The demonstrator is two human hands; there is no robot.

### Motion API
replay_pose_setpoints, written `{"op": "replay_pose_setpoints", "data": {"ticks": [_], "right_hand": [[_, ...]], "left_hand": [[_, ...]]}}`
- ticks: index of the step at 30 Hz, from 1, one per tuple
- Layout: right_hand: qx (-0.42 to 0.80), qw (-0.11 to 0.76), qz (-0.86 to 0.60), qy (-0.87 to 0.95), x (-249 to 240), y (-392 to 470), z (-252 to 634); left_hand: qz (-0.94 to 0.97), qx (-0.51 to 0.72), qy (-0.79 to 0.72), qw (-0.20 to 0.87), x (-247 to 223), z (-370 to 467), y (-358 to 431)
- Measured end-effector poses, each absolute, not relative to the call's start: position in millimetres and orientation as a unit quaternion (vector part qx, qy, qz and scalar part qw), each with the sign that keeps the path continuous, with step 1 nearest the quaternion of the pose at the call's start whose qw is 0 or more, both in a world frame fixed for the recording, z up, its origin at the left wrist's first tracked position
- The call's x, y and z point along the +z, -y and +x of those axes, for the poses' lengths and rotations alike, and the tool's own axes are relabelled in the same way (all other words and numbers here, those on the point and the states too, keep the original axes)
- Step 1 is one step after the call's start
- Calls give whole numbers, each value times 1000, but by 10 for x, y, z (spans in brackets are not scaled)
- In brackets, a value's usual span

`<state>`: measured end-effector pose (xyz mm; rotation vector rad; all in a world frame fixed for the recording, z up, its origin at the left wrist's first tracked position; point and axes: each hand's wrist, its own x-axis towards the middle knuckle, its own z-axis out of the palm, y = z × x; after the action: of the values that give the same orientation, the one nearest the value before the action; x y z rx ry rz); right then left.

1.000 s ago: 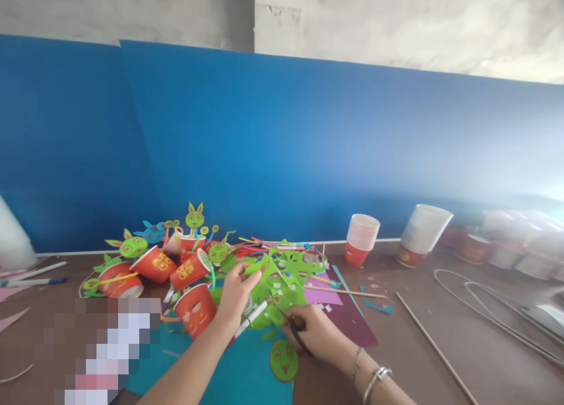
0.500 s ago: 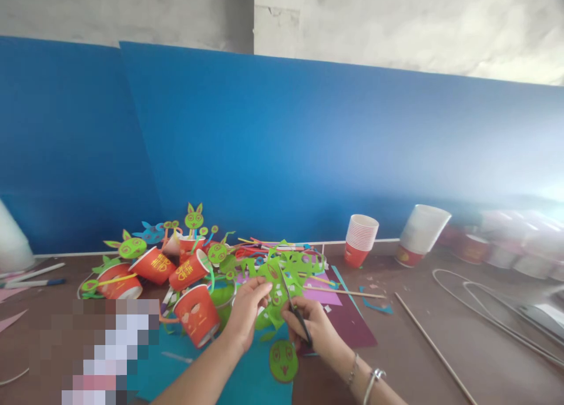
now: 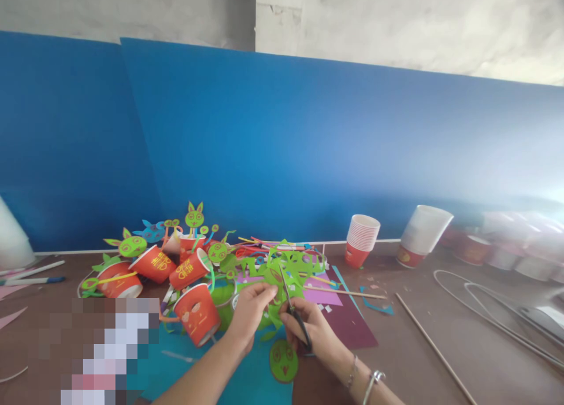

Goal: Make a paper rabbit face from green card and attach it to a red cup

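My right hand grips a pair of scissors by the dark handles. The blades point up and away, slightly apart. Between the thumb and fingers of my left hand is a small green paper piece with a brown outline drawn on it, beside the blades. Below the scissors lies a round green paper face. Behind both hands spreads a heap of green paper scraps; it partly blends with the held piece.
Red paper cups with green animal faces and pipe-cleaner arms lie to the left. A blue sheet is under my forearms. At the right stand a cup stack, a tilted cup stack, a thin wooden stick and a looped cable.
My left hand has shifted slightly right, its fingertips closer to the scissors. The right hand with the scissors stays almost in place.
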<state>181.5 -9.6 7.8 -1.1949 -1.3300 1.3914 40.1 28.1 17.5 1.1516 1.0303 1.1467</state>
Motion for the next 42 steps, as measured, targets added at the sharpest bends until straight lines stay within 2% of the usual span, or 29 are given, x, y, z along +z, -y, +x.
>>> {"op": "replay_pose_setpoints", "data": {"ticks": [14,20,42], "right_hand": [[521,427,-497,547,108,99,1809],[546,410,-492,540,37,92,1819],[526,452,-468,548,55,105,1766]], "left_hand": [[482,488,-427,589,241,406,-276],[457,509,-412,602,253,413,-255],[464,489,-367,641,202,416,-260]]}}
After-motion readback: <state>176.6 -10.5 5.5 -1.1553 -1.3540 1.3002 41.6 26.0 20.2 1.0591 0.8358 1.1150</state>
